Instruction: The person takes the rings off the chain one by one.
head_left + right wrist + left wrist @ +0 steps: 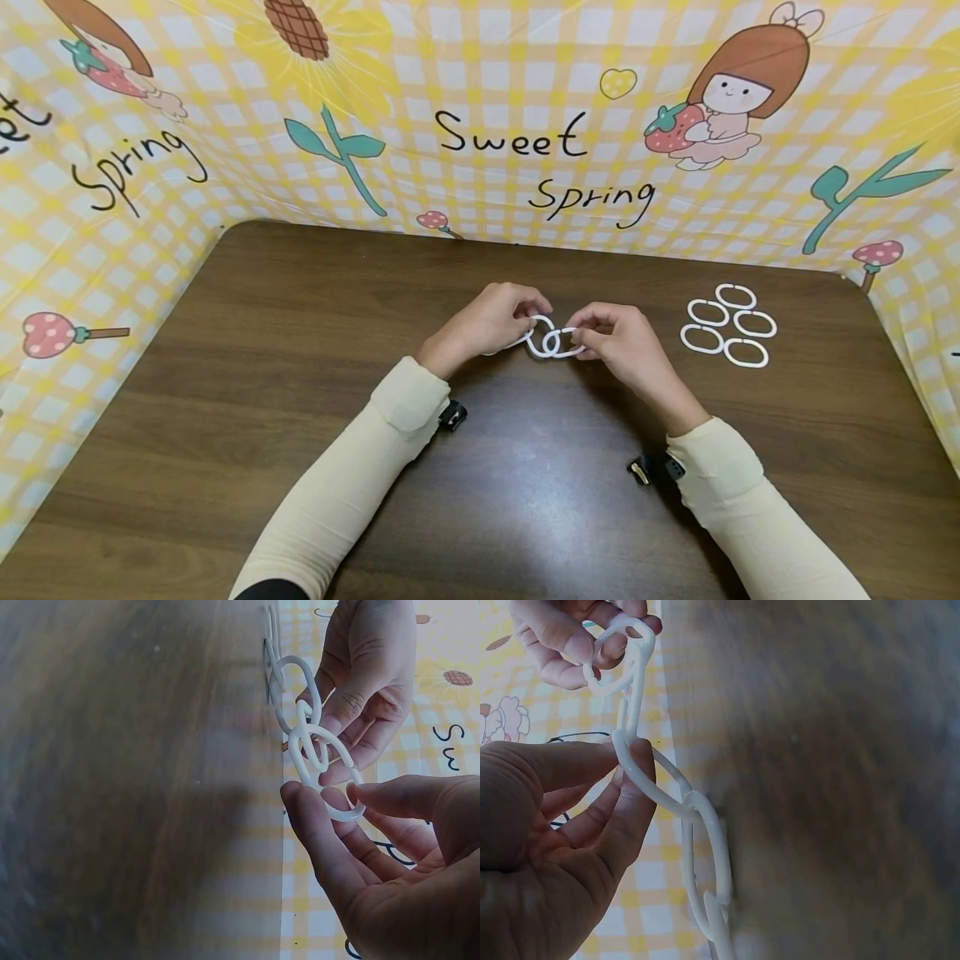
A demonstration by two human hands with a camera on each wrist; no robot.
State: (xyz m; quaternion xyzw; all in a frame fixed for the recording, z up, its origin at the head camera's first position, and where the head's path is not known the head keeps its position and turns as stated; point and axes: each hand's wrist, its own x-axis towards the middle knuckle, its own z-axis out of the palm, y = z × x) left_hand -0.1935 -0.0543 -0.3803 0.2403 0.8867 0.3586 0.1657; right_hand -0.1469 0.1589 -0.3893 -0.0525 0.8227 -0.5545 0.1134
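Though slender, white oval-linked chain (692, 804)

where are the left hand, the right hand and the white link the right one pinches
Left hand (486, 322): head view, back of the hand.
Right hand (628, 342): head view, back of the hand.
White link (346, 816): right wrist view, its lower curve.

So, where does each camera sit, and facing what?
Head: worn there, facing down and forward across the table; left hand, right hand, sleeves show.
Left wrist: worn there, facing the chain; left hand near, right hand beyond.
Right wrist: worn there, facing the chain; right hand near, left hand beyond.
Wrist views share chain and hands.
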